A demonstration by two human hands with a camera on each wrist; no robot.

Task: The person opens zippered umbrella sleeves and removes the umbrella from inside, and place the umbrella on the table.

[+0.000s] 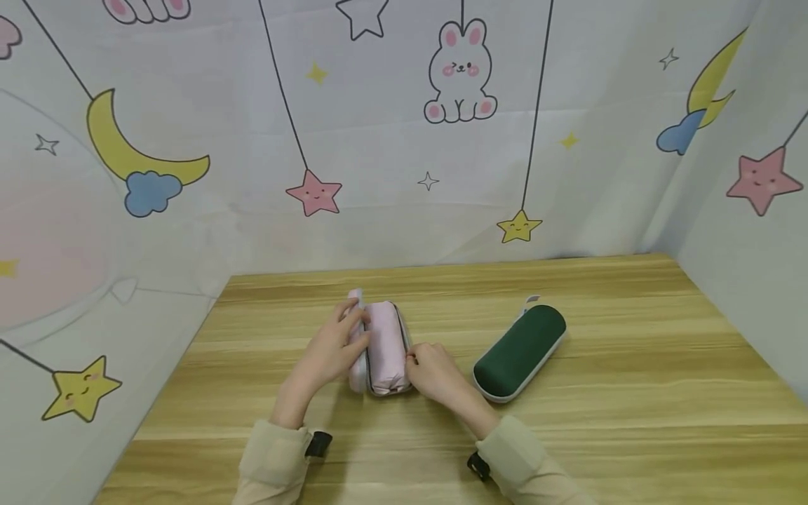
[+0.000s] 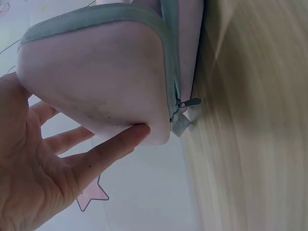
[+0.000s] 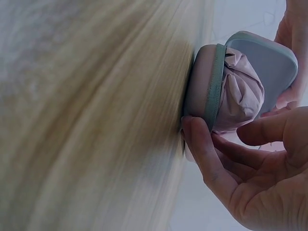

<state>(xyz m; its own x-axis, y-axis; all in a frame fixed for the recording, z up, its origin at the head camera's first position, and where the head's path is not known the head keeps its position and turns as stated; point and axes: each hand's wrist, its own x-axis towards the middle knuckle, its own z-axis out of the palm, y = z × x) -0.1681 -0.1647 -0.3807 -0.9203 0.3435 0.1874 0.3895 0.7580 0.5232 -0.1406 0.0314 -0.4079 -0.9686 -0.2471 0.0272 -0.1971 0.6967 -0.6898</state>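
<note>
A pink zip case (image 2: 96, 82) with a grey-green zip edge lies unfolded on the table, its lid standing up on the left. Inside its base is a rolled pink fabric bundle (image 1: 386, 344), gathered into creases at the near end. My left hand (image 1: 334, 347) holds the raised lid, thumb against the outer face and other fingers behind it. At the base's right side, my right hand (image 1: 435, 372) grips the rim, its fingertips (image 3: 196, 127) low on the wall and its thumb beside the bundle. A zip pull (image 2: 190, 102) hangs at the lid's corner.
To the right lies a dark green oblong case (image 1: 520, 351) with a pale edge and a small strap (image 1: 532, 301) at its far end. The wooden table (image 1: 600, 435) meets a white printed curtain (image 1: 379, 238) at the back and sides.
</note>
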